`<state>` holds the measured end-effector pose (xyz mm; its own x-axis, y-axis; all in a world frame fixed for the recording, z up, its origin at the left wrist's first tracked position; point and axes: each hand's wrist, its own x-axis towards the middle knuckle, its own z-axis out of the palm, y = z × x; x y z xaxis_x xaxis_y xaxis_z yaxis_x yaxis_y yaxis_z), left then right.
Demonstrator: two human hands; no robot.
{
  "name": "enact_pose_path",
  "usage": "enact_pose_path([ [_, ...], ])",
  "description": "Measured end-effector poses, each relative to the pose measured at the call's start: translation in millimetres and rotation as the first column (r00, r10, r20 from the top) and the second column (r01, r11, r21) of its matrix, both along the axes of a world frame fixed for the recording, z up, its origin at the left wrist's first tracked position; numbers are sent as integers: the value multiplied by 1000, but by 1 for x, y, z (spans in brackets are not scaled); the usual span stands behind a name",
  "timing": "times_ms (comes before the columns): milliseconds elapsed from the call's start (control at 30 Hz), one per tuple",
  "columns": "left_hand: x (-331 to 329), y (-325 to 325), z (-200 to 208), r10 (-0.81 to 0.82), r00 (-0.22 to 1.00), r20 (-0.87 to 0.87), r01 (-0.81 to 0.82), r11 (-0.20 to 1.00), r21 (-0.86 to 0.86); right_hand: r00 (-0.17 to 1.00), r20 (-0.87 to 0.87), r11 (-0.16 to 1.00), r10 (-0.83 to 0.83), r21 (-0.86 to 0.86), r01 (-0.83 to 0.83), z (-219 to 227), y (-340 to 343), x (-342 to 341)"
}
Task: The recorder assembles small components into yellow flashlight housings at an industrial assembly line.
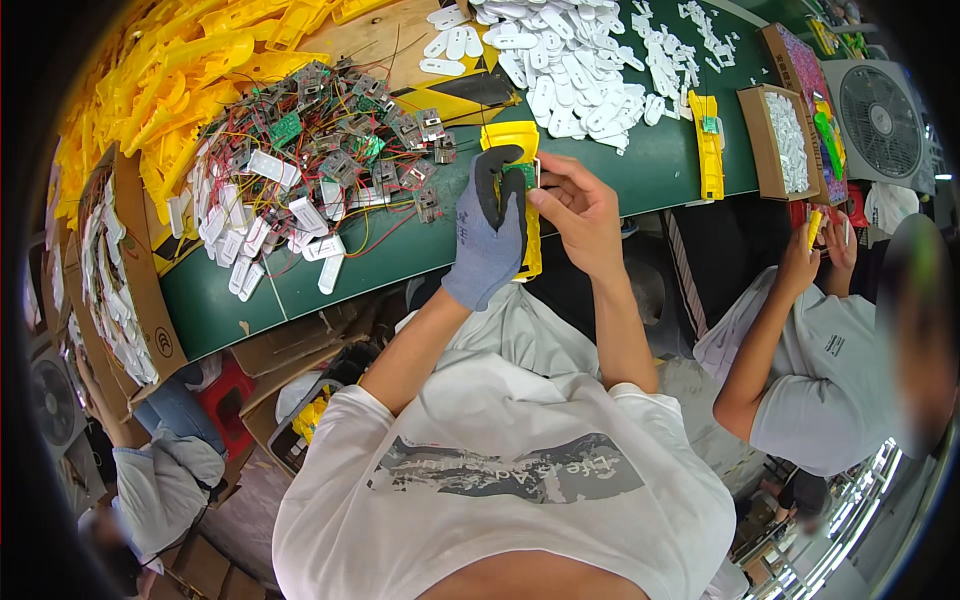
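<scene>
My left hand [485, 232], in a grey-blue glove with dark fingertips, is closed round a long yellow plastic housing [510, 134] at the table's near edge. A green circuit board [522, 174] shows inside the housing, partly behind the gloved fingers. My bare right hand [583, 215] is at the housing's right side, thumb and fingers pinched together beside the board. A small pale edge shows at those fingertips, too small to name. To the left lies a heap of wired metal-and-board assemblies [340, 165] with white plastic pieces [305, 215] on its near side.
Yellow housings [190, 90] are piled at far left, white oval covers [570, 85] at the back. Another yellow housing [706, 150] with a board lies right, near a carton of small white parts [785, 140] and a fan [878, 115]. A co-worker [815, 370] sits at right.
</scene>
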<state>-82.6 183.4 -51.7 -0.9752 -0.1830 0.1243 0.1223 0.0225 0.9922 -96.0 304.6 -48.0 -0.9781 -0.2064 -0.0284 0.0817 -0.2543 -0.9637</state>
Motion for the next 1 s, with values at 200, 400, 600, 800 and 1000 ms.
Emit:
enact_pose_path([
  [200, 1, 0, -7, -35, 999, -28, 32, 995, -91, 995, -78, 996, -57, 71, 63, -1, -3, 9],
  [400, 2, 0, -7, -29, 999, -39, 27, 999, -45, 994, -47, 990, -100, 97, 104, 2, -9, 14],
  [600, 3, -3, -15, -48, 998, -47, 44, 996, -83, 978, -162, 985, -129, 97, 146, -3, -9, 15],
  [800, 3, -1, -12, -142, 982, -120, 111, 965, -238, 944, -330, 928, -18, 346, 139, 4, 10, 15],
  [1000, 30, 12, -22, -520, 851, 72, 428, 766, 479, 952, -298, 807, -74, 543, 233, 35, 16, 41],
])
